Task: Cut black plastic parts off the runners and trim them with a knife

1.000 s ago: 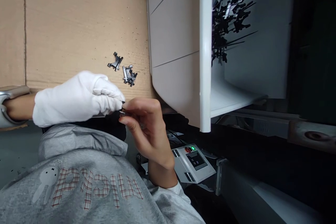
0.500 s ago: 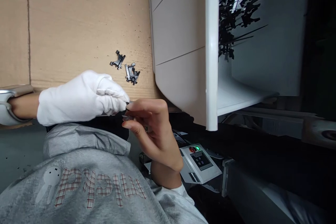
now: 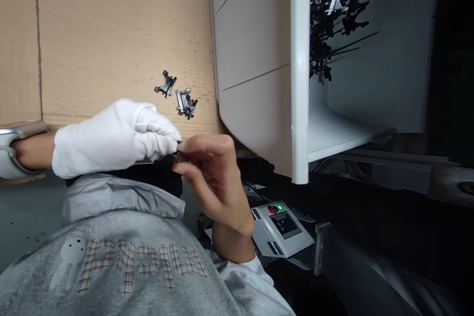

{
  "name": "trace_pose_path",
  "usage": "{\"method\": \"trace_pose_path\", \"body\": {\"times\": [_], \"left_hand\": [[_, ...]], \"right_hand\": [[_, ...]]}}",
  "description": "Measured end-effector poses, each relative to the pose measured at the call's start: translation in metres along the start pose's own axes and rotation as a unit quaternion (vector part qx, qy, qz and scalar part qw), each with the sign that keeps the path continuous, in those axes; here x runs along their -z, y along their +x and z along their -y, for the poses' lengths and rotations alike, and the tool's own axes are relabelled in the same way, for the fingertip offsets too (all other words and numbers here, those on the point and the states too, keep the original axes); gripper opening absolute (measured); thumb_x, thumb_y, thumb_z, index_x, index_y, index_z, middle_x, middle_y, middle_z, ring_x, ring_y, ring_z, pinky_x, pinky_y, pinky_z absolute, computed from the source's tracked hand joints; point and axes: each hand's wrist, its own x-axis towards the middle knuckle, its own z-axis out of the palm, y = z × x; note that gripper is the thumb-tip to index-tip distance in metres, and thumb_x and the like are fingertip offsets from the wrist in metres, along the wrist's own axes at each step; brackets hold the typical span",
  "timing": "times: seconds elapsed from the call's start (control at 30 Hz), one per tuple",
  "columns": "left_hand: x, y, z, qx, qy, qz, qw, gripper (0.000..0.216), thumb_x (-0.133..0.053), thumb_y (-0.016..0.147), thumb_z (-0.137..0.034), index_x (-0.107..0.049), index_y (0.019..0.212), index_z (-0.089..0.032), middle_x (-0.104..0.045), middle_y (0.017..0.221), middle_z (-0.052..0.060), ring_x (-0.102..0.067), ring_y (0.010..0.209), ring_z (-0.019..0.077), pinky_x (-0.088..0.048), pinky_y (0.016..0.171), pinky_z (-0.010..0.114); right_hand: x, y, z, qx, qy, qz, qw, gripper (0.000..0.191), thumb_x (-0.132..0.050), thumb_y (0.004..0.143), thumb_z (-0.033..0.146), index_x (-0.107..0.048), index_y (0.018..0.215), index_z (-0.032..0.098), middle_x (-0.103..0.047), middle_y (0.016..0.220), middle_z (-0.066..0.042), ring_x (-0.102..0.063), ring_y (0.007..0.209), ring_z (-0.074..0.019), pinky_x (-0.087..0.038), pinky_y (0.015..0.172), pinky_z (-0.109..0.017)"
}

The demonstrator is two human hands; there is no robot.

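My left hand (image 3: pixel 114 137), in a white glove, and my bare right hand (image 3: pixel 209 177) meet fingertip to fingertip just above my grey hoodie. Both are closed in a pinch on one small dark part (image 3: pixel 179 156), most of it hidden by the fingers. Two loose black plastic parts (image 3: pixel 165 84) (image 3: pixel 186 102) lie on the brown cardboard (image 3: pixel 99 34) just beyond my left hand. A watch band shows on my left wrist.
A white bin (image 3: pixel 255 69) stands to the right of the cardboard, with several black plastic parts (image 3: pixel 333 15) inside. Below my right hand sits a grey control box (image 3: pixel 283 229) with a red button and a green light. The area around it is dark.
Both hands stay pinched on the small part at the same spot. Only the view has shifted slightly.
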Motion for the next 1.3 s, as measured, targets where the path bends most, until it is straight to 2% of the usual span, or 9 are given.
{"method": "trace_pose_path", "body": {"times": [0.23,0.37,0.57,0.7,0.83,1.03,1.2,1.3], "left_hand": [[-0.001,0.003,-0.005,0.006,0.0,-0.004,1.0,0.019,-0.062,0.082,-0.024,-0.075,0.071,-0.016,-0.07,0.067,-0.006,-0.055,0.064,0.0028,-0.042,0.058,0.009],[0.0,0.002,-0.004,0.003,0.004,-0.006,1.0,0.02,-0.063,0.082,-0.024,-0.077,0.07,-0.016,-0.072,0.068,-0.006,-0.057,0.066,0.0033,-0.043,0.058,0.009],[-0.001,0.0,0.0,0.01,-0.007,-0.005,1.0,0.024,-0.062,0.085,-0.028,-0.075,0.071,-0.015,-0.07,0.065,-0.004,-0.056,0.066,0.0053,-0.045,0.06,0.013],[0.0,-0.001,0.001,0.009,0.005,0.004,1.0,0.022,-0.062,0.087,-0.028,-0.075,0.074,-0.015,-0.071,0.069,-0.003,-0.058,0.071,0.0079,-0.046,0.063,0.017],[0.0,-0.001,0.0,0.005,0.012,0.014,1.0,0.022,-0.06,0.089,-0.028,-0.074,0.076,-0.016,-0.07,0.07,-0.002,-0.058,0.072,0.0092,-0.048,0.067,0.02],[-0.004,0.003,-0.004,0.028,-0.017,0.011,0.999,0.024,-0.059,0.084,-0.031,-0.07,0.069,-0.015,-0.068,0.066,-0.003,-0.054,0.066,0.007,-0.042,0.061,0.017],[-0.005,0.002,-0.013,0.075,-0.016,-0.004,0.997,0.018,-0.058,0.083,-0.028,-0.07,0.075,-0.016,-0.066,0.068,-0.005,-0.053,0.061,0.0045,-0.042,0.056,0.014],[-0.006,0.001,-0.015,0.086,-0.018,-0.028,0.996,0.016,-0.057,0.08,-0.029,-0.066,0.072,-0.018,-0.064,0.067,-0.005,-0.053,0.059,0.0052,-0.041,0.053,0.014]], "right_hand": [[0.004,-0.002,0.001,-0.016,-0.008,0.019,1.0,0.036,-0.072,0.107,0.017,-0.059,0.135,0.036,-0.078,0.115,0.001,-0.084,0.097,-0.0188,-0.075,0.08,-0.031],[0.005,-0.002,0.0,-0.006,0.001,0.023,1.0,0.036,-0.07,0.108,0.017,-0.059,0.137,0.034,-0.078,0.116,-0.001,-0.085,0.099,-0.0183,-0.075,0.082,-0.032],[0.005,0.0,0.0,-0.017,0.001,0.024,1.0,0.043,-0.072,0.104,0.014,-0.06,0.135,0.042,-0.078,0.111,0.002,-0.084,0.095,-0.0187,-0.073,0.079,-0.03],[0.004,0.001,-0.002,0.002,0.003,0.011,1.0,0.042,-0.071,0.104,0.01,-0.062,0.134,0.038,-0.076,0.108,0.001,-0.082,0.089,-0.0178,-0.07,0.074,-0.029],[0.004,0.0,-0.004,0.009,0.009,0.008,1.0,0.039,-0.07,0.105,0.01,-0.063,0.135,0.035,-0.076,0.11,0.001,-0.082,0.094,-0.0175,-0.07,0.077,-0.029],[0.006,-0.002,-0.002,0.002,0.002,0.009,1.0,0.044,-0.075,0.104,0.015,-0.062,0.14,0.037,-0.077,0.111,0.001,-0.082,0.092,-0.0172,-0.07,0.074,-0.028],[0.007,-0.001,0.001,-0.042,0.028,-0.005,0.999,0.027,-0.069,0.11,0.019,-0.067,0.131,0.035,-0.077,0.114,-0.002,-0.079,0.094,-0.0175,-0.068,0.079,-0.031],[0.007,-0.001,0.0,-0.085,0.097,-0.034,0.991,0.014,-0.069,0.112,0.028,-0.068,0.126,0.033,-0.07,0.093,0.002,-0.071,0.077,-0.0142,-0.061,0.069,-0.028]]}}
